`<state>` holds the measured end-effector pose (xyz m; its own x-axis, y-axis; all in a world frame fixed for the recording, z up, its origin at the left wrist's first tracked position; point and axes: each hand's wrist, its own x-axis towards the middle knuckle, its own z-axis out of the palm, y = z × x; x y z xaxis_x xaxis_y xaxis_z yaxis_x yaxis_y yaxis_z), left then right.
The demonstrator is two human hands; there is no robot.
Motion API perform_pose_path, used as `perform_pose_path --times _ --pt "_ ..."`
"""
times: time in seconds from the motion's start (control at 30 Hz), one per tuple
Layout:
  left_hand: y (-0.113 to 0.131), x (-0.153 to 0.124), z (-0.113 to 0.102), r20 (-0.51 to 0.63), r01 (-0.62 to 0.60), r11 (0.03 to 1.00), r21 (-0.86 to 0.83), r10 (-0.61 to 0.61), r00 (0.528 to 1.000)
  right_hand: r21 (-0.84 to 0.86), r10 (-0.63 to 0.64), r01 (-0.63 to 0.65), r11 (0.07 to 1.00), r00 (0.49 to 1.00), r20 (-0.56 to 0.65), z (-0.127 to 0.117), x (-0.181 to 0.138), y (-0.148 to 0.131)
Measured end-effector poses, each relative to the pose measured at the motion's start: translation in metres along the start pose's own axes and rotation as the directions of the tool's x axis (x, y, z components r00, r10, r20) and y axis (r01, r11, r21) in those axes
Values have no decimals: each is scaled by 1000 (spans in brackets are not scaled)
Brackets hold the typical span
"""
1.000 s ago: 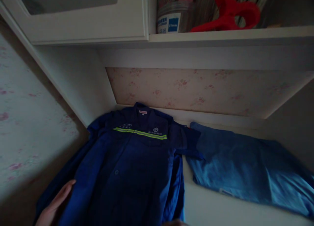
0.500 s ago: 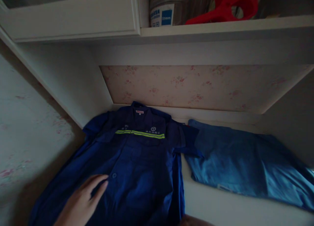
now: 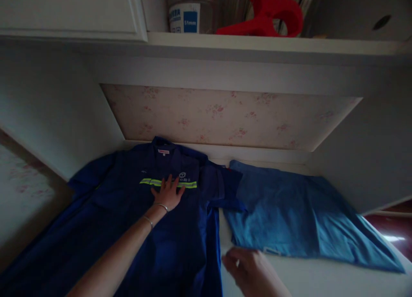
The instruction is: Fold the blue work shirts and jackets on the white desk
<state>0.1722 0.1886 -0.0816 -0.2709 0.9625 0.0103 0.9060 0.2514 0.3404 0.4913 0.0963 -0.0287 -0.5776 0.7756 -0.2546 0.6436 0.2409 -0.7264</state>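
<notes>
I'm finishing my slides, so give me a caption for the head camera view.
Left hand spread over the chest stripe of a navy shirt, right hand near a lighter blue cloth.

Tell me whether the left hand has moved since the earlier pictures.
Yes. Against the floral back panel, the left hand has moved rightward and closer to that panel, and now lies spread over the reflective stripe of the blue shirt.

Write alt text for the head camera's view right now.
The left hand lies spread over the yellow-edged chest stripe of a dark blue shirt laid out on a white surface. The right hand, blurred, is beside the shirt, near a lighter blue cloth.
</notes>
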Motion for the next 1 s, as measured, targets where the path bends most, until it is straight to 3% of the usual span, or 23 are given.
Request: perform_pose_path --times 0.07,0.13,0.23,0.33,0.53,0.7,0.83,1.0 --pt "5 2 16 -20 41 996 78 -40 999 64 98 -81 995 933 -345 -21 42 3" --pt "7 2 25 -34 61 987 148 -56 998 149 173 -114 982 857 -486 -41 91 7" --pt "5 2 28 -35 57 984 171 -51 998 197 232 -166 966 894 -385 -58 160 15" --pt "4 4 28 -45 55 985 164 -48 998 142 202 -164 976 926 -319 -59 202 26" --pt "11 19 18 44 104 981 164 -112 993 120 247 -219 968 908 -338 -79 210 59" --pt "27 45 -15 191 107 967 230 -152 970 57 256 -251 966 915 -311 -84 213 69" --pt "39 66 -33 104 99 960 261 -130 986 -17 209 -226 974 925 -317 -67 225 54" --pt "47 70 -20 29 32 938 346 -44 999 -3 197 -220 975 878 -436 -69 230 54"
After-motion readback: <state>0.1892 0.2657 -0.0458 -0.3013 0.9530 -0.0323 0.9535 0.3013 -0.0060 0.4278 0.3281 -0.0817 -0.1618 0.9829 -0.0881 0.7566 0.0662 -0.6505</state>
